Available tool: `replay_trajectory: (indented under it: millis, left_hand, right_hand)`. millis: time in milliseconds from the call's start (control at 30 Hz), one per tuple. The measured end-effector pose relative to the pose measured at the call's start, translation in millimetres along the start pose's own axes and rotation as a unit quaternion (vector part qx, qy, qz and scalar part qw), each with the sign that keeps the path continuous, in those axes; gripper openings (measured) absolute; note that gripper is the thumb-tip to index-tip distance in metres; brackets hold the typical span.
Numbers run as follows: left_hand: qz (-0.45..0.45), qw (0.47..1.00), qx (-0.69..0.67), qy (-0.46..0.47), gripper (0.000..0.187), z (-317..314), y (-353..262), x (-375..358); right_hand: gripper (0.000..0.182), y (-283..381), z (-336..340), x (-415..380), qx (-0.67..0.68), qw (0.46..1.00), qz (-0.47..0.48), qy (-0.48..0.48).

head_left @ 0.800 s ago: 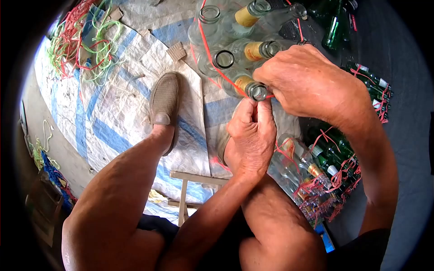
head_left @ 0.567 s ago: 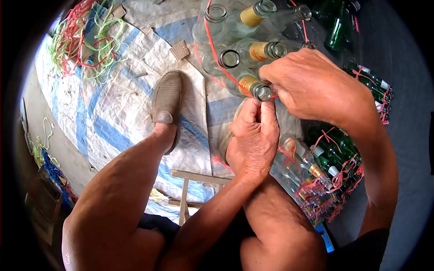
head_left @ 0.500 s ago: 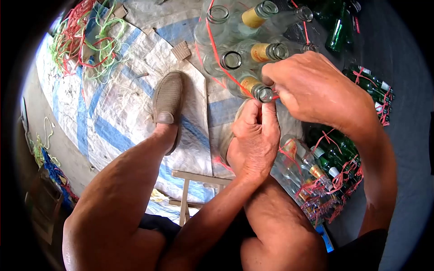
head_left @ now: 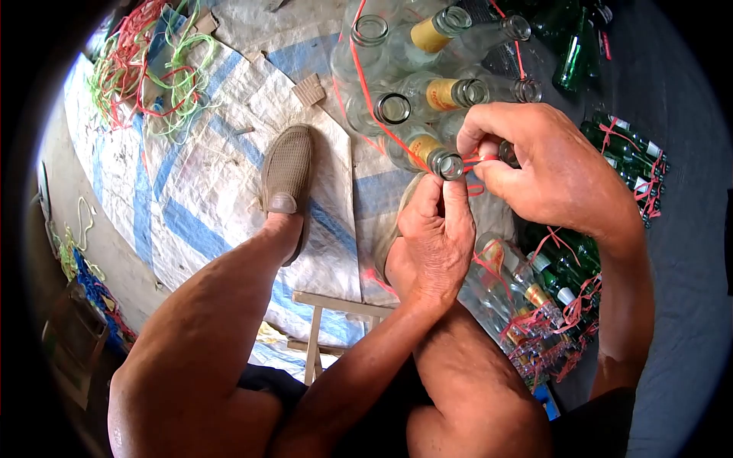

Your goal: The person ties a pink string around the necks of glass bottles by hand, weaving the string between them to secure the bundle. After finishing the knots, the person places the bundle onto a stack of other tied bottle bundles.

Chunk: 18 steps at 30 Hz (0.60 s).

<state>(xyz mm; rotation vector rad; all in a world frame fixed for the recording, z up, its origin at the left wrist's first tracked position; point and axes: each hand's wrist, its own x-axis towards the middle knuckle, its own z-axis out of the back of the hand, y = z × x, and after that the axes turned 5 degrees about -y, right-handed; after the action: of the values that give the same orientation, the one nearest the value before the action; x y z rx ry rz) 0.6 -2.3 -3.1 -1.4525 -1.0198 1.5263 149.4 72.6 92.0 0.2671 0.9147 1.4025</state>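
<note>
Your right hand (head_left: 534,164) is drawing away, fingers pinching thin red plastic string (head_left: 470,164), exposing a loop below; left hand's (head_left: 437,238) hold unclear.

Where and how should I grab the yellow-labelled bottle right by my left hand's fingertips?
Grip the yellow-labelled bottle by its narrow neck, just under the rim, probably from above: its uncovered mouth tips up toward you. Other clear bottles crowd its far side, the red string passes along its left, and your left hand is at the near side.
</note>
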Motion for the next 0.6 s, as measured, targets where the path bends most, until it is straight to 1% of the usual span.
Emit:
replay_trajectory:
  millis: [67, 167, 267, 367, 467, 600]
  left_hand:
    - [0.0, 1.0, -0.004, -0.002, 0.022, -0.7, -0.7, 0.0]
    - [0.014, 1.0, 0.024, 0.003, 0.024, 0.5, 8.4, -1.0]
    - [-0.032, 0.999, 0.02, -0.004, 0.025, -1.0, 10.6, 0.6]
    - [0.017, 1.0, -0.018, 0.008, 0.027, -2.2, -0.6, 0.4]
    - [0.048, 0.998, -0.037, 0.02, 0.028, -2.7, -6.0, -2.0]
    - [0.06, 0.997, -0.04, 0.027, 0.03, -4.4, -9.0, -2.6]
  right_hand:
    - [0.009, -1.3, -2.6, -1.5, 0.036, 0.999, -0.04, 0.001]
    - [0.007, -10.6, -9.5, -2.0, 0.159, 0.986, -0.038, -0.032]
    - [0.005, 1.6, 0.8, -4.3, 0.211, 0.973, -0.086, -0.038]
    - [0.007, -8.7, -6.2, -10.3, 0.233, 0.963, -0.105, -0.087]
    - [0.008, -14.4, -20.0, -12.4, 0.353, 0.917, -0.092, -0.163]
    - [0.011, -16.0, -23.2, -16.7, 0.411, 0.883, -0.102, -0.204]
